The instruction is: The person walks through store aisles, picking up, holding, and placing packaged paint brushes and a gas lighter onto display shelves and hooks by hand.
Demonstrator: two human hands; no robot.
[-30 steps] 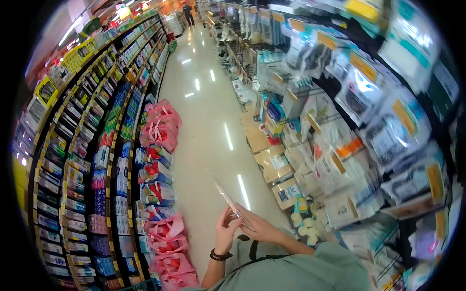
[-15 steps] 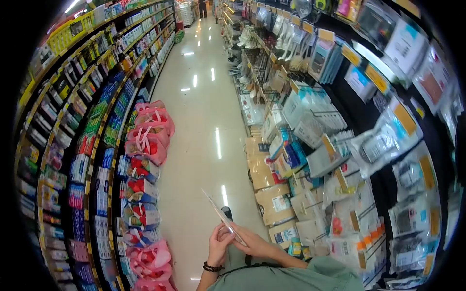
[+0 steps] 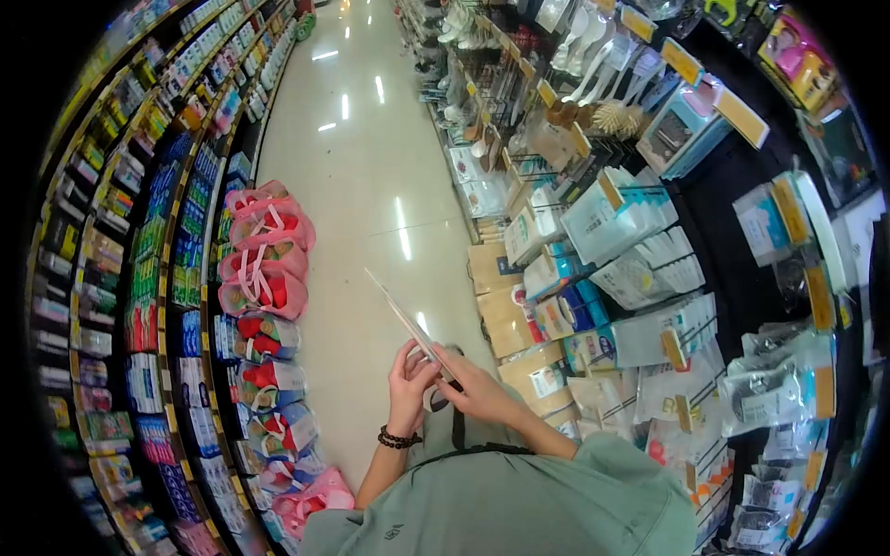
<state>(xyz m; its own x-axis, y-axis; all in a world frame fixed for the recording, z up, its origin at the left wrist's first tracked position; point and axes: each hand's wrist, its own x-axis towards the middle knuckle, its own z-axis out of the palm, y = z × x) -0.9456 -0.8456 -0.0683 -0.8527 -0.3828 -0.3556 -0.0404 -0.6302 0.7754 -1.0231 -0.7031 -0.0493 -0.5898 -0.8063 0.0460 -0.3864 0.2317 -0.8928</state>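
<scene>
A thin, flat, pale item (image 3: pixel 408 322) is seen nearly edge-on in front of my body, its narrow end pointing up and to the left. My left hand (image 3: pixel 408 385), with a dark beaded bracelet (image 3: pixel 399 437) at the wrist, is closed on its lower left side. My right hand (image 3: pixel 476 387) grips the lower right end, fingers wrapped around it. Both hands are close together over the green shirt (image 3: pixel 519 500). What is printed on the item cannot be made out.
Shelves of boxed goods (image 3: pixel 171 269) line the left, with pink bags (image 3: pixel 269 278) along their foot. On the right, packaged goods hang from hooks (image 3: pixel 612 218) close to my right arm, above brown paper packs (image 3: pixel 538 375). The shiny floor (image 3: pixel 362 204) runs between them.
The view has moved forward along the aisle and tilted down. The distant person has left the view. Both hands still hold the thin item, now a little higher in view.
</scene>
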